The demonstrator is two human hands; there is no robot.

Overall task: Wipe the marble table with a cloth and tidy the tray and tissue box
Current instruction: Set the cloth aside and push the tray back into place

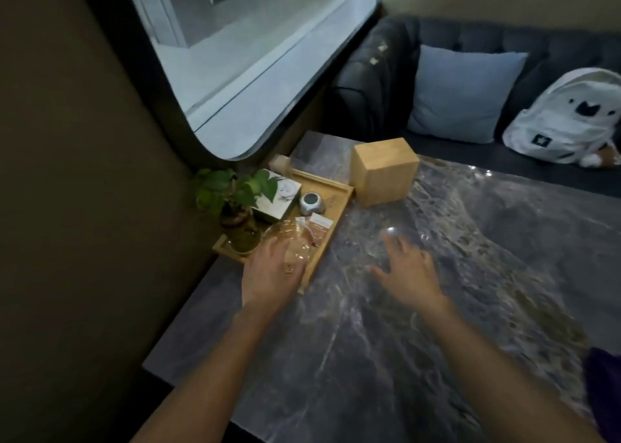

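A grey marble table (437,308) fills the lower right. A wooden tray (331,222) lies at its left edge near the wall. A wooden tissue box (384,170) stands upright just right of the tray's far end. My left hand (274,273) rests on a clear glass bowl (289,241) at the near end of the tray and grips it. My right hand (406,268) hovers over the bare marble with fingers spread, holding nothing. A purple cloth (605,392) shows at the right edge of the table.
On the tray stand a potted plant (235,200), a marbled box (279,195), a small grey device (312,203) and paper sachets (317,227). Behind the table a dark sofa (369,83) holds a blue cushion (463,93) and a white backpack (568,116). A window is on the left.
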